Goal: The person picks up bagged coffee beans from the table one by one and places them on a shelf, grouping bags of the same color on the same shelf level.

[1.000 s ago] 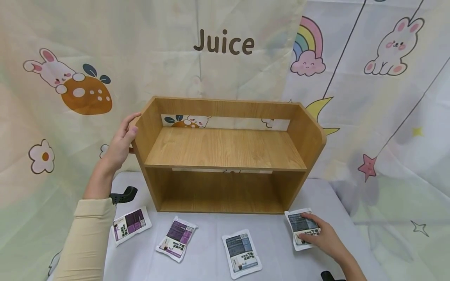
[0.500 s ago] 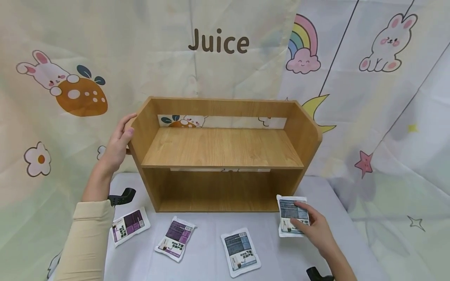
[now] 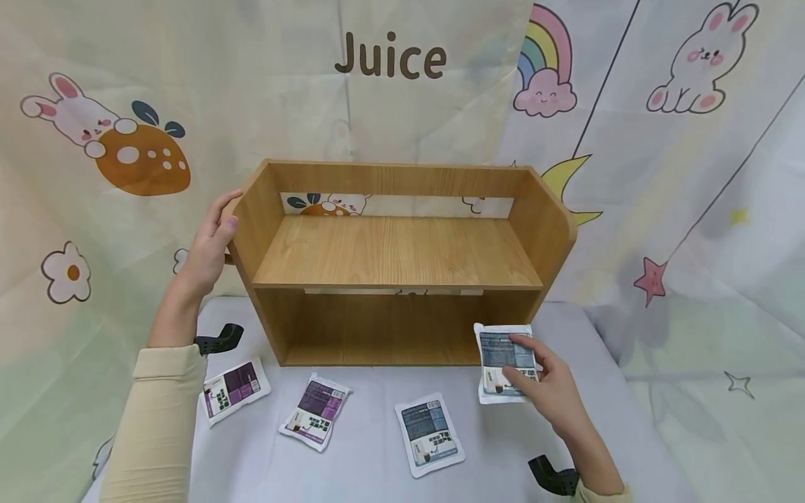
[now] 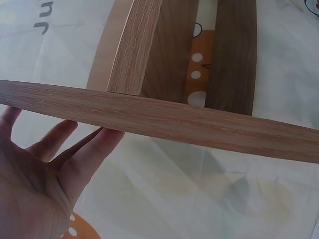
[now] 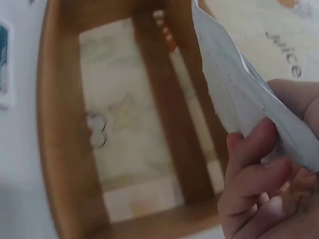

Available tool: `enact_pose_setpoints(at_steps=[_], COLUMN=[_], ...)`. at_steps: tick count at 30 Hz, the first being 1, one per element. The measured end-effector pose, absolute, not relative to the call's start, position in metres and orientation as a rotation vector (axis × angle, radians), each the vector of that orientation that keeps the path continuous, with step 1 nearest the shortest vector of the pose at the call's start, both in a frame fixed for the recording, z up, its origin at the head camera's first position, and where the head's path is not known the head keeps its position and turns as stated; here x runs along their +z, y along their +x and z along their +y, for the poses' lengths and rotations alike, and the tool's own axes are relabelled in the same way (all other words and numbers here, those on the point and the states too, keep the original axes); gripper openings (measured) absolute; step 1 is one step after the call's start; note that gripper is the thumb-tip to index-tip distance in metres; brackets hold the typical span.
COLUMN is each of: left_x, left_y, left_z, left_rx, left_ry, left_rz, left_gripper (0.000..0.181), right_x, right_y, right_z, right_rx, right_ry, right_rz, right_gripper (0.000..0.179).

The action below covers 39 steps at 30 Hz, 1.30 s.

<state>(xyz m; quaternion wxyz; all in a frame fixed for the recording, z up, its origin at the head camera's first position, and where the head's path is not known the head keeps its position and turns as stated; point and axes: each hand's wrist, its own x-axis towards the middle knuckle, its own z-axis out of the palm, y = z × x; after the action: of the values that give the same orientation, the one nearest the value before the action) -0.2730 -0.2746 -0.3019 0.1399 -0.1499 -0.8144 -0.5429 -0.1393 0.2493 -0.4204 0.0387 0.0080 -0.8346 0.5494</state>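
Observation:
My right hand [image 3: 548,386] pinches a white pouch with a blue-grey label [image 3: 505,363] by its right side, fingers and thumb on opposite faces. The pouch is raised just in front of the lower right corner of a wooden two-tier shelf [image 3: 399,251]. In the right wrist view, the pale back of the pouch [image 5: 224,74] faces the camera, with fingers [image 5: 261,144] curled against it. My left hand [image 3: 206,251] rests on the shelf's left side panel. In the left wrist view, extended fingertips [image 4: 112,134] touch the panel's outer face [image 4: 164,119].
On the white tablecloth [image 3: 371,433] lie a second blue-grey pouch [image 3: 430,434] and two purple-labelled pouches, one at centre left [image 3: 316,412] and one at the left [image 3: 235,391]. A printed curtain [image 3: 402,119] hangs behind the shelf.
My right hand has lifted the blue-grey pouch off the table at the right and carried it left and up towards the shelf. My left hand stays on the side panel.

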Motion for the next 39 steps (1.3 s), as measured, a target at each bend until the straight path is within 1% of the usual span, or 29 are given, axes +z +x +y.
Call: enact_pose_setpoints(at_steps=[7,15,24,31,39], left_x=[-0.299,-0.303,-0.301,-0.3,-0.296], left_y=[-0.274,-0.271,-0.279,-0.283,-0.28], left_z=[-0.276,-0.278,-0.276,-0.274,-0.272], left_rx=[-1.557,-1.563,-1.574,-1.572,-1.56], left_ry=[-0.436,-0.424,-0.434,-0.433,-0.423], left_rz=[-2.352,-2.36,-2.355,-2.338,-2.345], left_gripper=[0.052,0.052,0.052,0.051,0.051], right_x=[-0.395,-0.374,-0.343,-0.323,-0.308], right_y=[-0.148,-0.153,-0.176,-0.2,-0.23], right_z=[0.219,0.193,0.171,0.164,0.148], right_rx=[1.772,1.862,1.829,1.784,1.846], right_ry=[0.128,0.234,0.345,0.483,0.492], right_rz=[-2.449,-2.413,-2.443,-2.439,-2.451], right_gripper=[0.058,0.065,0.065,0.065,0.064])
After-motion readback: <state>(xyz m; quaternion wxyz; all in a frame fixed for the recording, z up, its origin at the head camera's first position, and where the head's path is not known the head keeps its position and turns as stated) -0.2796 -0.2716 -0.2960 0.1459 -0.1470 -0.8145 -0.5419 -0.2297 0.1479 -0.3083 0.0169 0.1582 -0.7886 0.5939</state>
